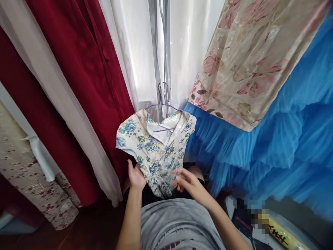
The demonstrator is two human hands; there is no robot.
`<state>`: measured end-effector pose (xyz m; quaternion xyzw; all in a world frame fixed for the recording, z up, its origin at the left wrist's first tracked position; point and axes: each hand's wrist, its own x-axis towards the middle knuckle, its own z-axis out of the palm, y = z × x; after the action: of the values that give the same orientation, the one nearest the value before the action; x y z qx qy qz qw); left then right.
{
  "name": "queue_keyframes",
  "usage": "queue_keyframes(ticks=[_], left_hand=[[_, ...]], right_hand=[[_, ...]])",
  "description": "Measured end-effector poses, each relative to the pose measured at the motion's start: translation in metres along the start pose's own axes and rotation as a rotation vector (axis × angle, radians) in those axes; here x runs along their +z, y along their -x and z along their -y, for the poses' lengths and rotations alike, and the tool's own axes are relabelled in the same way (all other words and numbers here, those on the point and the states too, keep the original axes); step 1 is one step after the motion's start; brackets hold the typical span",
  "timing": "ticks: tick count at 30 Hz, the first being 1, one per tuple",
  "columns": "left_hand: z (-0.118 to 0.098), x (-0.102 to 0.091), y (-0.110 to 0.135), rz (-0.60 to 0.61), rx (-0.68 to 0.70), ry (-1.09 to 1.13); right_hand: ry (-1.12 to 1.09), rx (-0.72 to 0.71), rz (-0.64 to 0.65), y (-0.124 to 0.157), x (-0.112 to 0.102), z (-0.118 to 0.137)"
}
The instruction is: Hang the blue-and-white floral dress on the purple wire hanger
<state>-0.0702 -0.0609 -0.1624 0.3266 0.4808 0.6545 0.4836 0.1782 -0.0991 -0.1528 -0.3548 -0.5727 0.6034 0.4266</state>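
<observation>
A cream short-sleeved dress or blouse (153, 147) with blue and green flowers hangs on a thin purple hanger (160, 103) in front of me. Its neckline gapes at the front, and the lower part bunches near my lap. My left hand (137, 177) is at the garment's left side, thumb raised and apart, with the other fingers partly hidden at the fabric edge. Over the lower right front hovers my right hand (187, 182), its fingers apart and loosely bent. Whether its fingertips touch the cloth, I cannot tell.
Dark red curtain-like fabric (78, 69) and pale cloth hang at left. Grey straps (154, 41) hang before white fabric. At right are a floral garment (247, 69) and blue ruffled tulle (273, 146). A yellow package (282, 234) lies low at right.
</observation>
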Motion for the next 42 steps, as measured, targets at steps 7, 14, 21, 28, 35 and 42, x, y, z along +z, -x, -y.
queue_keyframes(ticks=[7, 14, 21, 28, 35, 42], left_hand=[[-0.002, 0.022, 0.003, -0.009, 0.103, 0.113], [0.003, 0.013, 0.011, -0.176, 0.125, 0.108], [0.001, 0.020, 0.017, -0.127, 0.154, 0.134], [0.003, 0.020, 0.017, -0.141, 0.096, 0.159], [0.016, 0.014, 0.005, -0.124, 0.162, 0.065], [0.026, 0.002, -0.008, -0.433, 0.892, -0.307]], right_hand=[[0.182, -0.200, -0.210, -0.106, 0.022, -0.008], [0.094, -0.104, -0.213, -0.127, 0.019, -0.005], [0.075, -0.084, -0.215, -0.133, 0.029, -0.010], [-0.035, -0.050, -0.158, -0.125, 0.033, -0.013], [-0.150, -0.016, -0.193, -0.105, 0.020, -0.003], [-0.125, -0.007, -0.241, -0.067, -0.020, 0.017]])
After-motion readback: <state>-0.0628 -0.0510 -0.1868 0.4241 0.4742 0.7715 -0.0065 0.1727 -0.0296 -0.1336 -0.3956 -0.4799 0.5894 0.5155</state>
